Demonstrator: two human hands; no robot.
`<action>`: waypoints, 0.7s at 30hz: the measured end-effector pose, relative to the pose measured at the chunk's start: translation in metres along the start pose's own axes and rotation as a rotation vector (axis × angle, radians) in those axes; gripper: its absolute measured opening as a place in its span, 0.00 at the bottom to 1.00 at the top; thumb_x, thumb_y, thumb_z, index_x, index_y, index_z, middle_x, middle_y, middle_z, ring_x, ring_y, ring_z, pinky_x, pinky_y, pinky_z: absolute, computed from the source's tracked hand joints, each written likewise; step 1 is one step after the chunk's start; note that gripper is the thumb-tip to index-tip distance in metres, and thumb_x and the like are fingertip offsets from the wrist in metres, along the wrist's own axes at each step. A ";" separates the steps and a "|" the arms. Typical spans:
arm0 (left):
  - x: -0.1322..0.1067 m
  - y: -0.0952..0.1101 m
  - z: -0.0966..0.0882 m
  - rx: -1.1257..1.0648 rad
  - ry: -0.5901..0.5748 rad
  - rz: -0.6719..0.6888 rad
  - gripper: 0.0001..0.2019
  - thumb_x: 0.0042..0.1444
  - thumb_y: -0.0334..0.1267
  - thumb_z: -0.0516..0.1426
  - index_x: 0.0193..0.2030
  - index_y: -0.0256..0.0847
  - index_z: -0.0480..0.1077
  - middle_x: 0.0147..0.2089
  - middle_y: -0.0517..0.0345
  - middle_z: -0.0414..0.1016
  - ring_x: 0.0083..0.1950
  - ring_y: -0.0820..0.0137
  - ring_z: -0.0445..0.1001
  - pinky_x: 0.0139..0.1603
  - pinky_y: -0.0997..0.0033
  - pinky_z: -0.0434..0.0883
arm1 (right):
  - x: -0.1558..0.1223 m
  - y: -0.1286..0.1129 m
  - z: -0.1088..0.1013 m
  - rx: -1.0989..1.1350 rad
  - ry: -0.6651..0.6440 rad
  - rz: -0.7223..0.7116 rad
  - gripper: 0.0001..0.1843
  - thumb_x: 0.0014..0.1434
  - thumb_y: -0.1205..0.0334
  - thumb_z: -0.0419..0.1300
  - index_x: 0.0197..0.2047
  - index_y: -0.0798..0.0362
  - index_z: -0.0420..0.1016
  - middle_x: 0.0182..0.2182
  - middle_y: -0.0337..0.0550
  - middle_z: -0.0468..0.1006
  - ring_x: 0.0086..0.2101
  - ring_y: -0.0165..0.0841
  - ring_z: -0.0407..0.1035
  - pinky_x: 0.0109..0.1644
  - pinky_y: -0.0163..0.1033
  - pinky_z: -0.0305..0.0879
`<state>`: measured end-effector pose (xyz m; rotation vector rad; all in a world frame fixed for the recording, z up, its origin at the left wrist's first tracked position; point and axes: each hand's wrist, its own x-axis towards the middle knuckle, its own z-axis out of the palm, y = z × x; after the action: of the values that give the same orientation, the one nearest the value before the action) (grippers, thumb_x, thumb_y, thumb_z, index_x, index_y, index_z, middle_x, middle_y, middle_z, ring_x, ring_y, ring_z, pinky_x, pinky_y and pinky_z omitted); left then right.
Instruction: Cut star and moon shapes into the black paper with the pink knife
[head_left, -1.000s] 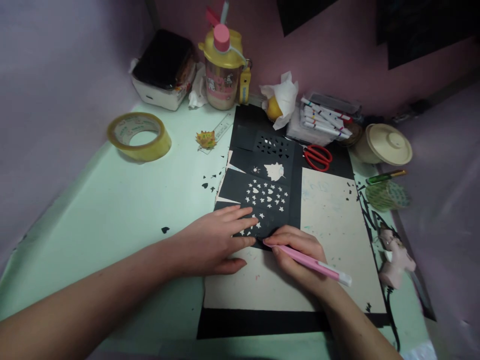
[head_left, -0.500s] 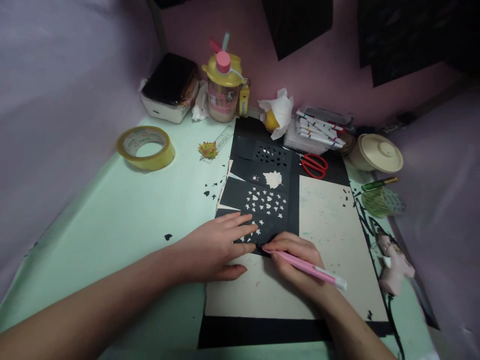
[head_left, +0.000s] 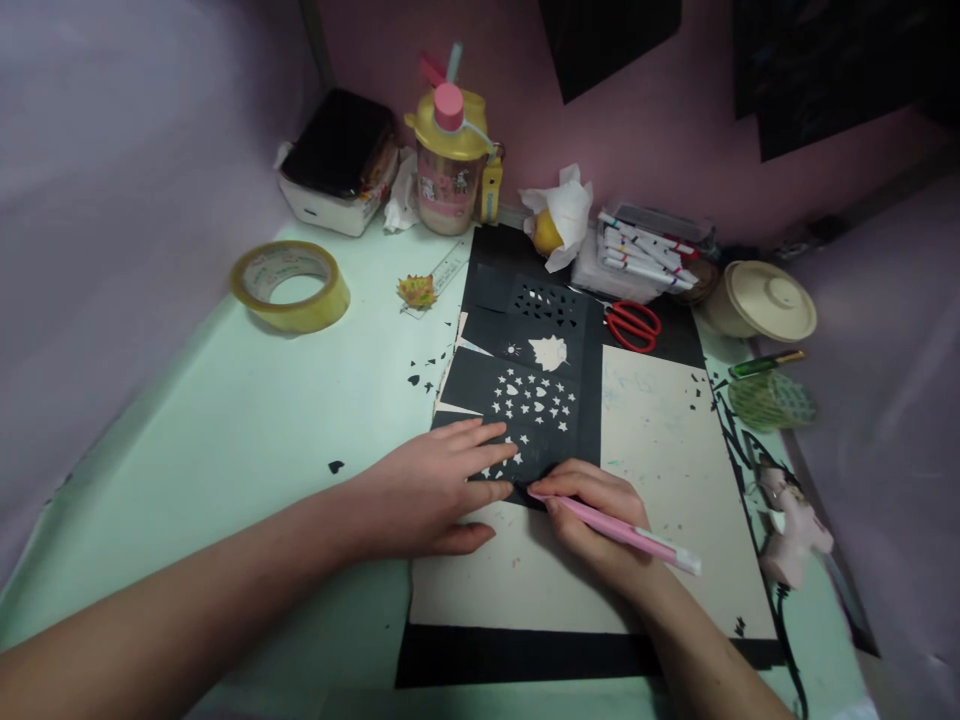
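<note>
Black paper with cut-out stars and hearts lies over a pale board. My left hand rests flat on its lower left part, fingers spread. In my right hand is a slim pink pen-shaped craft knife with a whitish end. Its tip meets the black paper near the lower edge, close to my left index finger and thumb side; the blade itself is too small to make out. Farther up, the black sheet has a larger pale leaf-like cut-out and a patch of small holes.
Red-handled scissors lie beyond the board, near a box of white markers. A tape roll sits at left, a yellow-lidded bottle at the back. At right are a lidded pot and a pink glue gun. Black scraps are scattered about.
The view has shifted slightly, so the things at the back appear a little higher. My hands and the craft knife keep nearly the same place on the paper.
</note>
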<state>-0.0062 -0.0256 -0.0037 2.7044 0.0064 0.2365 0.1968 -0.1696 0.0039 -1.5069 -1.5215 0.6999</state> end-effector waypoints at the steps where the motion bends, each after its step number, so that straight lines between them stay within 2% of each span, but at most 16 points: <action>1: 0.000 0.000 0.000 0.002 0.001 0.000 0.19 0.62 0.46 0.57 0.56 0.42 0.73 0.67 0.46 0.64 0.71 0.49 0.57 0.69 0.47 0.58 | 0.000 0.000 0.000 -0.003 0.000 0.001 0.13 0.57 0.74 0.59 0.40 0.51 0.81 0.33 0.41 0.81 0.32 0.31 0.76 0.34 0.36 0.72; 11: 0.001 0.001 -0.001 0.015 0.022 0.009 0.18 0.60 0.44 0.58 0.55 0.41 0.74 0.65 0.46 0.66 0.69 0.50 0.60 0.68 0.47 0.61 | -0.001 0.000 0.001 -0.019 0.014 -0.010 0.12 0.57 0.74 0.58 0.39 0.52 0.81 0.31 0.42 0.80 0.31 0.31 0.75 0.34 0.36 0.70; 14: 0.001 0.001 -0.001 0.028 0.026 0.016 0.18 0.60 0.44 0.58 0.54 0.41 0.74 0.65 0.45 0.67 0.69 0.50 0.61 0.67 0.46 0.61 | -0.005 -0.001 0.000 -0.007 0.032 -0.059 0.12 0.58 0.74 0.58 0.40 0.52 0.81 0.31 0.42 0.80 0.31 0.31 0.74 0.34 0.36 0.70; 18: 0.001 0.000 0.000 0.030 0.051 0.029 0.17 0.60 0.44 0.58 0.53 0.41 0.75 0.65 0.45 0.67 0.69 0.50 0.61 0.67 0.46 0.61 | -0.012 -0.011 -0.005 0.012 0.128 -0.114 0.14 0.59 0.75 0.58 0.43 0.50 0.80 0.34 0.43 0.81 0.34 0.33 0.75 0.37 0.39 0.70; 21: 0.001 0.000 0.001 0.034 0.049 0.031 0.17 0.61 0.45 0.57 0.54 0.41 0.75 0.65 0.45 0.68 0.69 0.49 0.61 0.67 0.46 0.61 | -0.011 -0.021 -0.004 -0.028 0.079 -0.062 0.13 0.59 0.73 0.59 0.42 0.50 0.80 0.34 0.44 0.80 0.35 0.34 0.75 0.38 0.39 0.71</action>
<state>-0.0054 -0.0258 -0.0047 2.7331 -0.0171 0.3139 0.1891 -0.1838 0.0220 -1.4846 -1.5174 0.5792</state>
